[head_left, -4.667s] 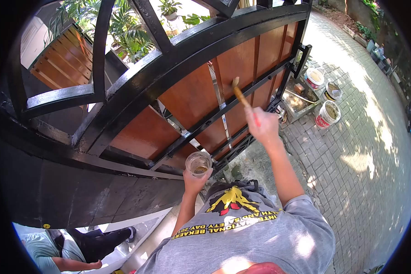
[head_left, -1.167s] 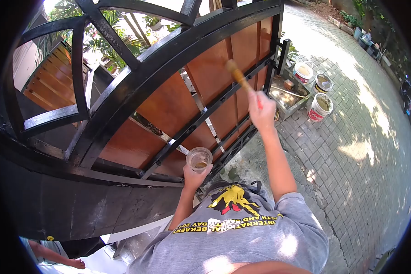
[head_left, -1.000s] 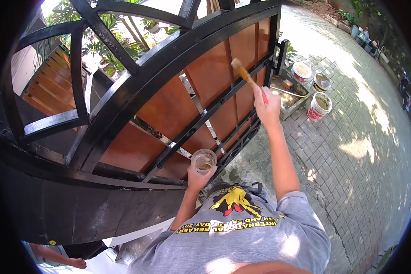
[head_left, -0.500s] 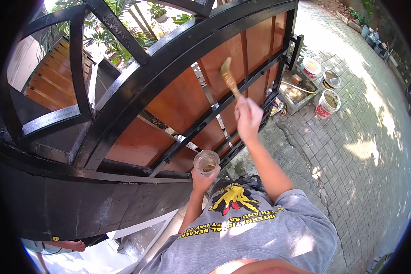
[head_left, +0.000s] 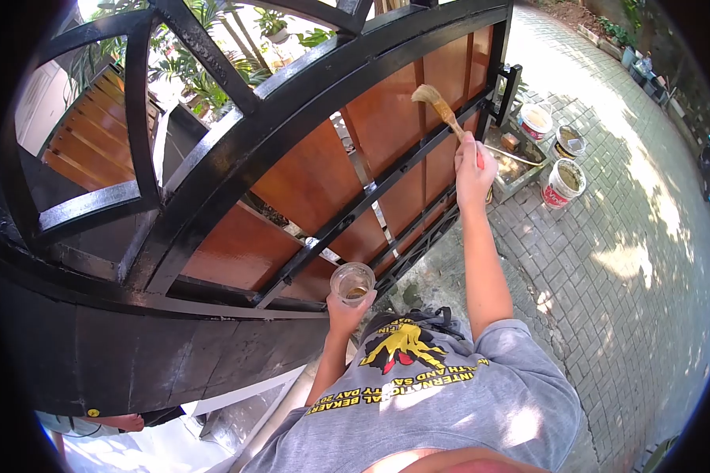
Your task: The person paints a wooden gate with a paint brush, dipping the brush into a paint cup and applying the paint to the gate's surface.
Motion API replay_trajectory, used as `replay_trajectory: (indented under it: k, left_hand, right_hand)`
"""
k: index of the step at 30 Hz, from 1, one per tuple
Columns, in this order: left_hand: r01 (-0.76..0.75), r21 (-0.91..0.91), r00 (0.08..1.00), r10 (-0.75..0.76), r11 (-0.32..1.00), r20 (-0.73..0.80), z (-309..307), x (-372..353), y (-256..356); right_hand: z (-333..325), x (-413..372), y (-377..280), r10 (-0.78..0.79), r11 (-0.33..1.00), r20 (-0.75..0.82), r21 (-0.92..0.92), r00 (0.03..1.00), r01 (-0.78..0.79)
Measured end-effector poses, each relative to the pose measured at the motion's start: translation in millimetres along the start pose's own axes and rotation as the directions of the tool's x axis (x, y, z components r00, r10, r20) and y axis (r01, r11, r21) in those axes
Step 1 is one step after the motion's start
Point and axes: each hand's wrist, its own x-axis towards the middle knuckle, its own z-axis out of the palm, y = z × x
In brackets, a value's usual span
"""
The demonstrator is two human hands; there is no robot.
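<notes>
My right hand [head_left: 475,169] is closed round the handle of a paintbrush [head_left: 443,109]. The pale bristles point up and left, over the upper right brown panels of the black metal gate [head_left: 237,150]; whether they touch the wood I cannot tell. Lower down, my left hand [head_left: 347,314] holds a clear plastic cup [head_left: 353,281] upright, with a little brownish liquid at its bottom. The cup is in front of the gate's lower edge. Glossy reddish-brown boards [head_left: 308,177] fill the gate's frame, with narrow gaps between some of them.
Three buckets, one of them red and white [head_left: 563,183], stand on the grey paving [head_left: 599,292] at the right, beside a low concrete box [head_left: 514,175]. Plants show behind the gate. Another person's bare foot [head_left: 126,422] is at the lower left.
My right hand has moved right with the brush, whose bristles have shifted right and slightly up across the panels. My left hand and the cup have hardly moved.
</notes>
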Motion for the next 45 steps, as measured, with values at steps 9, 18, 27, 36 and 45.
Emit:
replay_trajectory:
  k: [9, 18, 27, 36, 45]
  left_hand:
    - [-0.008, 0.007, 0.998, 0.007, 1.0, 0.059, 15, 9, 5]
    - [-0.052, 0.005, 0.994, 0.051, 0.999, 0.1, 18, 15, 0]
    - [-0.022, 0.032, 0.999, 0.021, 0.999, 0.03, 4, 4, 3]
    - [-0.166, 0.121, 0.966, 0.186, 0.979, -0.178, -11, 14, 33]
    - [-0.359, 0.137, 0.903, 0.38, 0.923, -0.198, -23, 28, 59]
  right_hand:
    - [34, -89, -14, -0.146, 0.984, 0.286, -0.06, 0.947, 0.17]
    - [3, -2, -12, 0.021, 0.999, -0.046, 0.03, 0.999, -0.019]
    - [19, -63, -17, -0.251, 0.936, 0.338, -0.153, 0.907, 0.316]
    - [-47, -72, -76, 0.032, 0.99, 0.525, 0.1, 0.851, -0.099]
    - [-17, -123, -101, -0.107, 0.988, 0.831, 0.03, 0.546, 0.149]
